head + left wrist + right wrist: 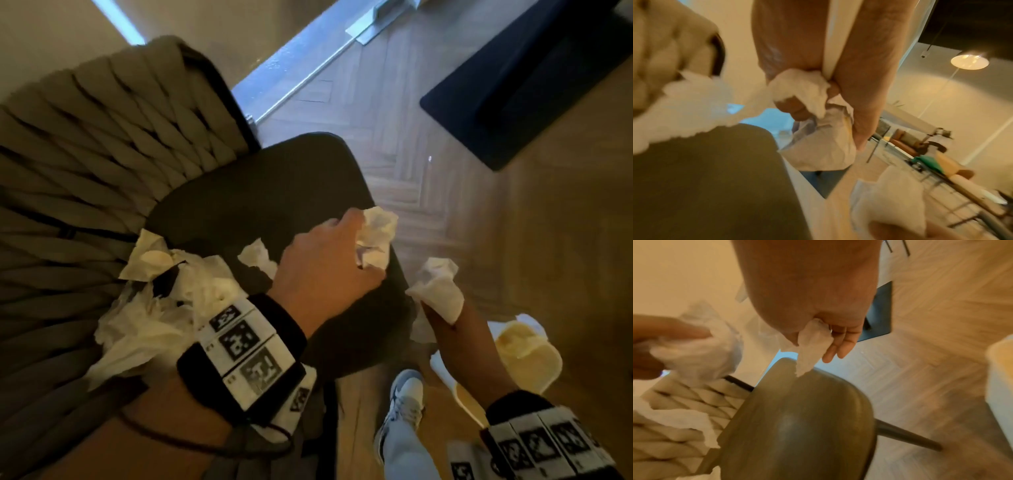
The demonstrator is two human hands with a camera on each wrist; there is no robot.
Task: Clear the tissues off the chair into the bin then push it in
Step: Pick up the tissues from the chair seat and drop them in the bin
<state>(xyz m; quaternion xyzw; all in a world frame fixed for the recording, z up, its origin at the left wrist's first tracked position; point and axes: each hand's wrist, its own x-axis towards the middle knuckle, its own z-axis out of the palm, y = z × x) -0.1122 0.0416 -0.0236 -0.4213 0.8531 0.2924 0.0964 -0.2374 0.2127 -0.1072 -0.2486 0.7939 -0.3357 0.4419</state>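
A: Chair [260, 192] seen from above, with a dark padded seat and a woven beige backrest [85, 137]. What is on it?

B: Crumpled white tissues [161, 308] lie heaped at the back of the seat against the backrest, and one smaller tissue [257, 257] sits near the middle of the seat.

A: And the hands?

B: The left hand [325, 260] is over the front part of the seat, its fingers curled round a wadded tissue [375, 240]. The left wrist view shows that wad [818, 129] bunched between the fingers and thumb. The right hand [442, 318] is just off the seat's front edge, over the floor, pinching another tissue [436, 291]. In the right wrist view this tissue [812, 345] hangs down from between thumb and fingers, with the outer fingers only loosely bent.

A: Where is the bin?

B: The bin [527, 356] is a pale open container standing on the wooden herringbone floor [394, 102], beside the chair's front corner and partly behind the right forearm. Its inside looks yellowish and blurred, so I cannot tell what it holds.

A: Anything else nearby?

B: A dark mat [520, 85] lies on the floor farther off, and the person's grey shoe [406, 397] shows below the seat.
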